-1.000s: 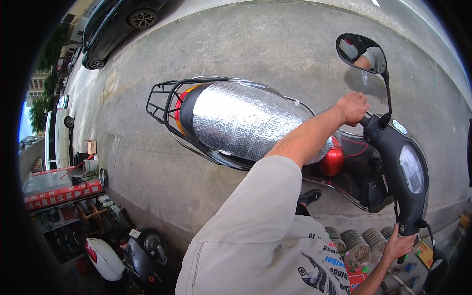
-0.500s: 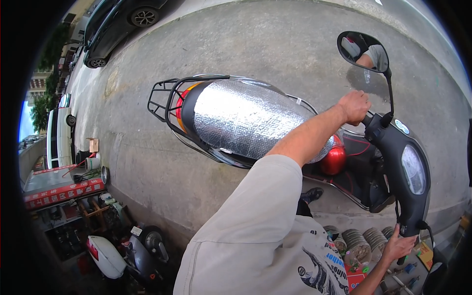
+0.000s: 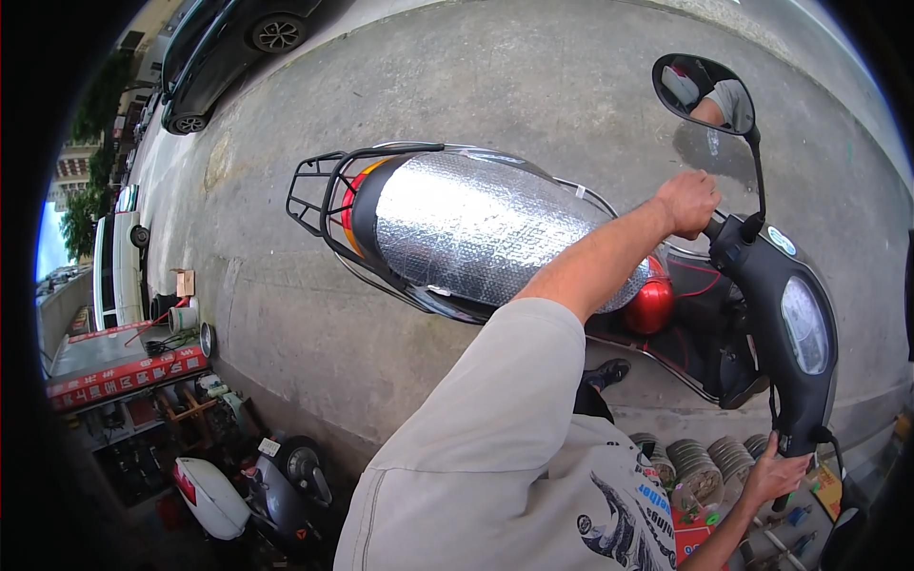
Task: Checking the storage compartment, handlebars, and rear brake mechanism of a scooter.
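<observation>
A scooter with a quilted silver foil cover [image 3: 476, 224] over its seat stands in front of me, its front end to the right. Across the seat reaches my left arm, and my left hand [image 3: 689, 203] is closed round the grip on the handlebar's far side. My right hand [image 3: 776, 471], low at the right, wraps the near-side grip [image 3: 783, 500], with its thumb up by the switch housing. Between the hands lies the black handlebar cover [image 3: 785, 305] with a clear oval display [image 3: 805, 325]. A round mirror [image 3: 705, 95] rises beyond my left hand.
A black rear rack [image 3: 319, 190] juts out at the scooter's tail. Several wire baskets [image 3: 695, 466] stand at the lower right. Another scooter [image 3: 286, 490] and a cluttered workbench [image 3: 133, 381] are at the lower left. A dark car [image 3: 233, 48] and a white van [image 3: 114, 266] are parked farther off.
Both hands keep their hold on the grips. The handlebar sits very slightly farther right in the picture, and the surroundings at the lower left have shifted a little too.
</observation>
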`<state>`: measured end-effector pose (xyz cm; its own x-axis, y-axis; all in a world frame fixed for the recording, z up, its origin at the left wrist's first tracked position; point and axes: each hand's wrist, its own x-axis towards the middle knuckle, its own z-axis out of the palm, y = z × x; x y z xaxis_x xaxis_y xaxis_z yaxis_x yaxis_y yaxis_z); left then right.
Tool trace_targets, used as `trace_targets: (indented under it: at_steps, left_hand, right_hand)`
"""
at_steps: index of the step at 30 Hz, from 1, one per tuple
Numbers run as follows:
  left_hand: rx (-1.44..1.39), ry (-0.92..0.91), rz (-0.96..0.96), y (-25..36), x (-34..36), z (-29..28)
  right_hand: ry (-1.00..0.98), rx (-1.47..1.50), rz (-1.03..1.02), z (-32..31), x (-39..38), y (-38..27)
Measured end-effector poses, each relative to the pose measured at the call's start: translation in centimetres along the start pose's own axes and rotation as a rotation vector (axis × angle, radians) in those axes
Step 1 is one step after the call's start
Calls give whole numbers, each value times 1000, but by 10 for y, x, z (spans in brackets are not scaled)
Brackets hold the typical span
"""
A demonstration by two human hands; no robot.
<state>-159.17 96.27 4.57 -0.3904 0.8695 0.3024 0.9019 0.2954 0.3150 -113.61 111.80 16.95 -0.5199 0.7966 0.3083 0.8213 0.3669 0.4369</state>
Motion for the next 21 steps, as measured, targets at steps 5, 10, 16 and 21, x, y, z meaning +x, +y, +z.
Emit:
trace_targets:
  at_steps: [5, 10, 16, 21]
  left_hand:
    - [-5, 18, 2, -1, -1, 1]
    - [-8, 14, 0, 0, 0, 0]
    - [-23, 95, 36, -6, -4, 10]
    - [16, -13, 26, -5, -2, 5]
  right_hand:
    - [28, 15, -13, 3, 0, 2]
    - [21, 23, -7, 1, 1, 2]
    - [36, 52, -43, 10, 2, 11]
    - [29, 82, -53, 8, 1, 11]
